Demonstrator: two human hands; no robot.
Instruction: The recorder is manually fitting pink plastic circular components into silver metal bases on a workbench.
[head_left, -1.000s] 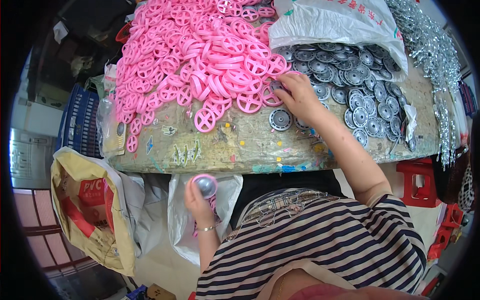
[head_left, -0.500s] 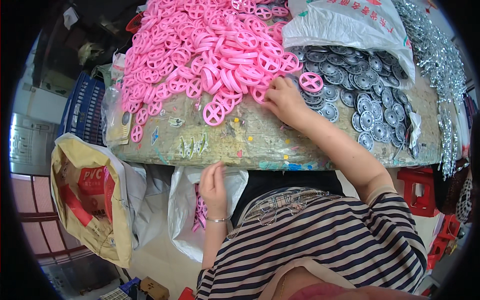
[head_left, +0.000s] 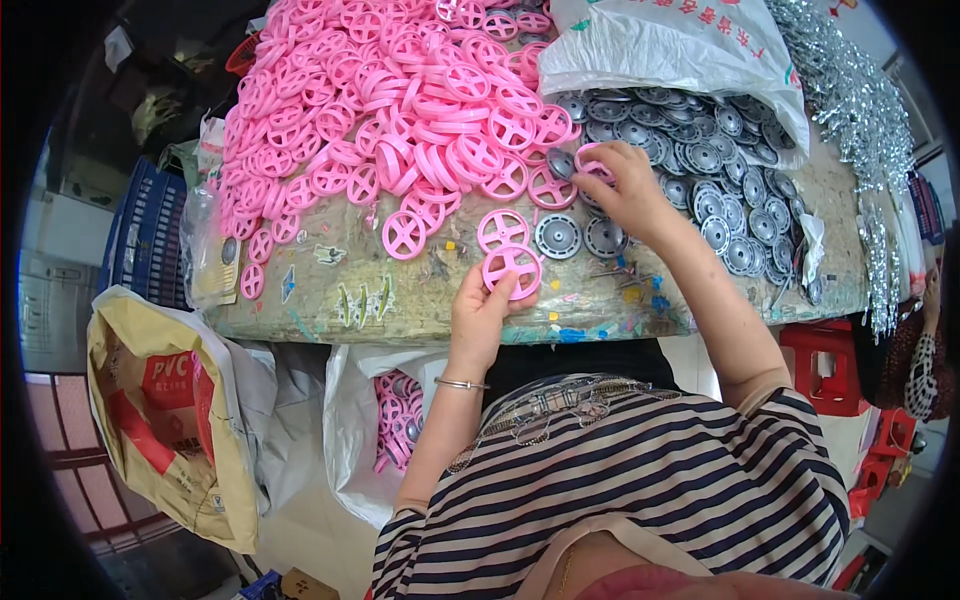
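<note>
My left hand [head_left: 483, 312] grips a pink spoked wheel ring [head_left: 525, 262] over the table's near edge. Just beyond it is a second pink ring [head_left: 499, 225], partly overlapped; whether it is held too, I cannot tell. Two grey hubcap-like discs [head_left: 557, 236] lie flat to the right of these rings. My right hand [head_left: 630, 190] is closed on another pink ring [head_left: 592, 151], mostly hidden by the fingers. A grey disc [head_left: 561, 163] shows right beside those fingertips. Around the hands spread a large heap of pink rings [head_left: 430, 110] and a pile of grey discs [head_left: 740, 165].
A white woven sack [head_left: 670, 50] lies behind the grey discs, silver tinsel [head_left: 850, 100] at the right. Below the worn table [head_left: 390, 325] stand a yellow paper sack [head_left: 110, 420] and a white bag [head_left: 345, 440] holding pink wheels. A red stool [head_left: 825, 365] is at right.
My left hand has risen from above the white bag to the table and now holds a pink ring. My right hand has moved right, onto another pink ring. Two grey discs now lie between them.
</note>
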